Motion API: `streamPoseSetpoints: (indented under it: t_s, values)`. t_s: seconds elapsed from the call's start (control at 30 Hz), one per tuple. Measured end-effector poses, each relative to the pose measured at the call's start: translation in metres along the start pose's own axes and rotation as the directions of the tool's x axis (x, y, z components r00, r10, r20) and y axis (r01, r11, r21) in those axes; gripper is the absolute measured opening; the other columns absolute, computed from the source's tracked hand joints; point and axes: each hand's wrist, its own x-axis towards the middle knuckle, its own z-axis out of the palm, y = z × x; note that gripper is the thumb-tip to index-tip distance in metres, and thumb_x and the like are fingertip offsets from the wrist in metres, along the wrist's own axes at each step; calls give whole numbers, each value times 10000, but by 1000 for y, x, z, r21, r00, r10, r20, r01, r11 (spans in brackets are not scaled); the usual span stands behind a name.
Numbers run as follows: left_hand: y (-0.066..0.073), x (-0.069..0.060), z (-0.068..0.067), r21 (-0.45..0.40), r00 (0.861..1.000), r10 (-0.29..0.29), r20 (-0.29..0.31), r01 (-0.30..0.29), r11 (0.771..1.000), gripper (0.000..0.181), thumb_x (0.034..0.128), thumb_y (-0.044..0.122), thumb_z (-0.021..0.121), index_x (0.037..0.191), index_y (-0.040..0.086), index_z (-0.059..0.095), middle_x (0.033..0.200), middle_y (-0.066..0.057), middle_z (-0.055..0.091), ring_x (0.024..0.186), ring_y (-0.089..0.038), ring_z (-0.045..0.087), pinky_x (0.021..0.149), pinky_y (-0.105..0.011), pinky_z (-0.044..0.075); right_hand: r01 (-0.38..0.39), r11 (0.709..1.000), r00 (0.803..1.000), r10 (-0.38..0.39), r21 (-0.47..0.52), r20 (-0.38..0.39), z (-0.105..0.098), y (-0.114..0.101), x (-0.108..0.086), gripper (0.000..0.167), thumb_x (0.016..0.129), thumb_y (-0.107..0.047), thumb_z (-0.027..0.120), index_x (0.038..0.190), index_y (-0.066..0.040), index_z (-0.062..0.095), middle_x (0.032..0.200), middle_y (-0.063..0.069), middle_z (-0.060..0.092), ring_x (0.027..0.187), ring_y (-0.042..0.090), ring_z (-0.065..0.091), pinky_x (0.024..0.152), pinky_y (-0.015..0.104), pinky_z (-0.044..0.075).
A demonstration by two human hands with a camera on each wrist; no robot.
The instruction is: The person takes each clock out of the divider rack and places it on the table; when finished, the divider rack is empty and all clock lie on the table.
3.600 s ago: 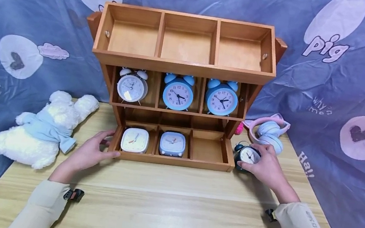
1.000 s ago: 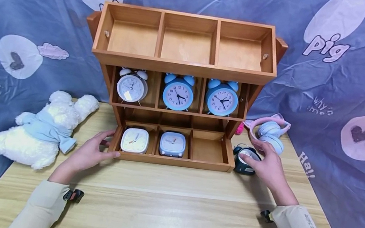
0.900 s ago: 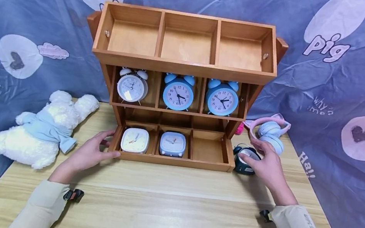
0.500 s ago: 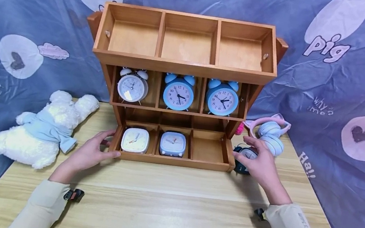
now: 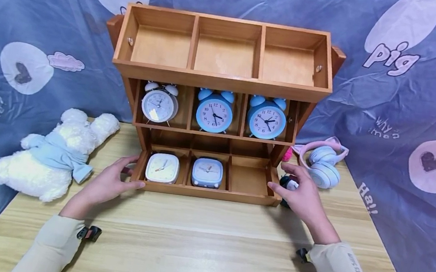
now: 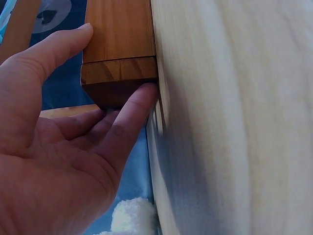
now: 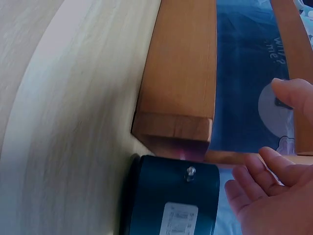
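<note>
A wooden three-tier shelf (image 5: 220, 82) stands on the table. Its lower left front corner is gripped by my left hand (image 5: 109, 181); in the left wrist view the thumb lies against the front board (image 6: 120, 34) and the fingers reach round the end. My right hand (image 5: 302, 201), fingers apart, hovers over the shelf's lower right end and holds nothing. Beneath it a dark green clock (image 7: 154, 188) stands beside that end, mostly hidden in the head view. The bottom tier holds a white square clock (image 5: 162, 168) and a blue one (image 5: 207, 172); its right compartment is bare.
In the middle tier stand a white twin-bell clock (image 5: 159, 105) and two blue ones (image 5: 214, 114). A white plush toy (image 5: 52, 154) lies at the left. Blue and pink headphones (image 5: 325, 162) and a small pink object (image 5: 287, 154) are at the right. Patterned cloth hangs behind.
My right hand has let go of the dark clock and moved left over the shelf's right end. The clock's face has tipped upward or turned since the first frame. My left hand stays in place.
</note>
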Motion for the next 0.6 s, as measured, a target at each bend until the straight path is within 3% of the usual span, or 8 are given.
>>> streamPoseSetpoints:
  t_s: [0.43,0.6]
  values:
    - [0,-1,0,9,1000,3,-5,-3,1000,937,1012,352,860,1709,-28,363,1657,-319,489,1383,-501,639,893,-396,602,-16,1000,999,15,10,33,11,-9,-1,717,965,-312,904,1560,-41,611,1526,219,651,1423,497,610,1203,664,467]
    - [1,0,-1,3,1000,-6,3,6,1000,957,1015,376,856,1722,-18,344,1676,-309,475,1403,-501,626,884,-377,602,-12,1000,999,11,20,46,18,-12,-1,716,966,-325,900,1556,-39,613,1518,210,657,1396,452,631,1191,640,480]
